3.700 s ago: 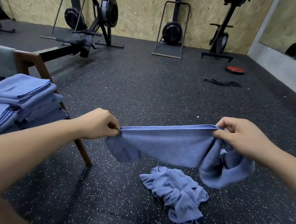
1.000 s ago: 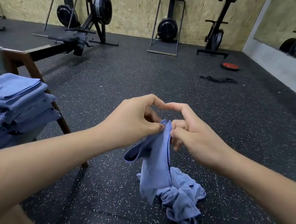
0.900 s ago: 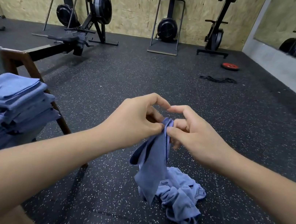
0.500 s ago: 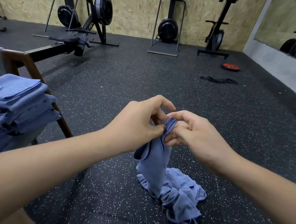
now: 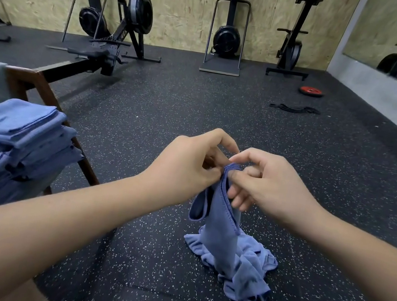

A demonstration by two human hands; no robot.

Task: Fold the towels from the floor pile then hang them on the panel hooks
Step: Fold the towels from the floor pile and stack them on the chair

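Left hand [image 5: 184, 166] and right hand [image 5: 271, 187] pinched blue towel [image 5: 220, 218] hem | seemed soft, light | take corners | floor pile [image 5: 247, 279] at 5 o'clock.

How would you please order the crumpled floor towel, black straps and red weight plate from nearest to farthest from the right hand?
1. Crumpled floor towel, just below the right hand.
2. Black straps, farther ahead, to the right.
3. Red weight plate, farthest, beyond the straps.
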